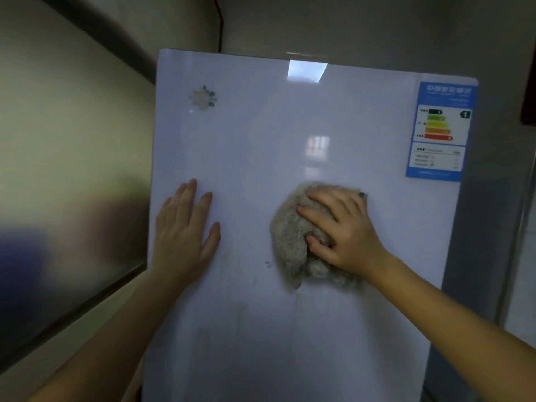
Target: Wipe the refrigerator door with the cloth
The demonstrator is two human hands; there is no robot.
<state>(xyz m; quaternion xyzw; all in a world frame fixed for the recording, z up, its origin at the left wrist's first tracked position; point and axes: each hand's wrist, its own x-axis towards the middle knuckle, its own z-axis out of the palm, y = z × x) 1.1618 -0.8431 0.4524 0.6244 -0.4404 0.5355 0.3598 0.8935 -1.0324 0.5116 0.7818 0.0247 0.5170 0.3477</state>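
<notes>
The white refrigerator door point(261, 146) fills the middle of the head view. A crumpled grey-beige cloth point(290, 245) is pressed against the door right of centre, and my right hand point(345, 230) lies on it with fingers spread and the thumb dug into its folds. My left hand point(185, 233) rests flat on the door near its left edge, fingers together, holding nothing. Faint smudges and streaks point(240, 314) show on the door below both hands.
A blue energy label point(442, 130) is stuck at the door's top right. A small round sticker or mark point(203, 97) sits at the upper left. A glossy wall panel point(66, 169) stands left of the fridge, and a grey surface point(478, 256) on its right.
</notes>
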